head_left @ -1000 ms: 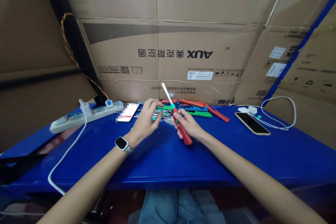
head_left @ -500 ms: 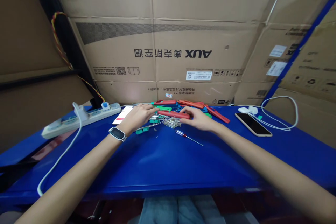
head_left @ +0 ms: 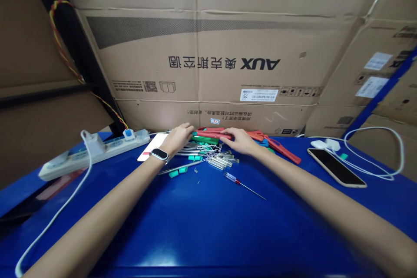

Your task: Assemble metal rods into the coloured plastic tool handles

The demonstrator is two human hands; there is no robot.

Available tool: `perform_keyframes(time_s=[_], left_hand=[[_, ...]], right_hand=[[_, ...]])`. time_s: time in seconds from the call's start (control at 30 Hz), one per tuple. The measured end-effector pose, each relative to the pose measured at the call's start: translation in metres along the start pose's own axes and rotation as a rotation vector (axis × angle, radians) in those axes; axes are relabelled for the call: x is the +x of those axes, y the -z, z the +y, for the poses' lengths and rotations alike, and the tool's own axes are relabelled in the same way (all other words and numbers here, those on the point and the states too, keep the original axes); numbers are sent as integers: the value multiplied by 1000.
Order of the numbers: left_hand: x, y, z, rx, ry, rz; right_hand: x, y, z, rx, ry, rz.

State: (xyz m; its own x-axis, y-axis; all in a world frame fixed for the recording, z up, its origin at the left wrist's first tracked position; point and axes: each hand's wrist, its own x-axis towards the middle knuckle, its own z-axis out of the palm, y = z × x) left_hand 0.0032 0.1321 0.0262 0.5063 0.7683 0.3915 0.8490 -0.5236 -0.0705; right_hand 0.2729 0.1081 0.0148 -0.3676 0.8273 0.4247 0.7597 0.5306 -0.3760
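Observation:
My right hand [head_left: 240, 140] is closed on the right end of a long red plastic piece [head_left: 213, 135], which looks like a lighter casing. At its left end, my left hand [head_left: 178, 137], with a smartwatch [head_left: 159, 153] on the wrist, has its fingers closed on it. The held piece lies level over the pile at the back of the table. Under and around it are a green casing [head_left: 206, 140], thin metal tubes [head_left: 182, 167], teal plastic bits [head_left: 178, 172] and clear small tanks [head_left: 219, 163]. A screwdriver [head_left: 243, 183] lies in front of the pile.
More red casings [head_left: 284, 152] lie right of my right hand. A white card or box [head_left: 151, 147] sits by my left wrist. The power strip [head_left: 94, 152] is at left, with a phone [head_left: 337, 167] and white cable [head_left: 374, 173] at right. Cardboard [head_left: 221, 39] walls the table's back.
Both hands have moved the red casing back and lower onto the pile, near the cardboard. The view has tilted and shifted slightly.

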Motion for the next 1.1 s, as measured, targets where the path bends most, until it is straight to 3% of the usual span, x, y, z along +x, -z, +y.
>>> perform_keyframes(time_s=[0.17,0.33,0.53,0.7,0.87,1.1], left_hand=[[9,-18,-12,-17,17,19],[11,-26,-22,-48,9,32],[11,-27,-22,-118,9,-17],[4,-29,-23,-223,38,11],[-4,-24,-22,-294,-68,42],[-7,-24,-10,-318,-126,-82]], right_hand=[[11,-12,6,-211,32,-51],[11,-16,2,-365,116,36],[21,-13,-18,-465,265,-134],[40,-10,-27,-563,267,-260],[52,-2,-23,-543,196,-271],[53,-1,-19,-559,205,-278]])
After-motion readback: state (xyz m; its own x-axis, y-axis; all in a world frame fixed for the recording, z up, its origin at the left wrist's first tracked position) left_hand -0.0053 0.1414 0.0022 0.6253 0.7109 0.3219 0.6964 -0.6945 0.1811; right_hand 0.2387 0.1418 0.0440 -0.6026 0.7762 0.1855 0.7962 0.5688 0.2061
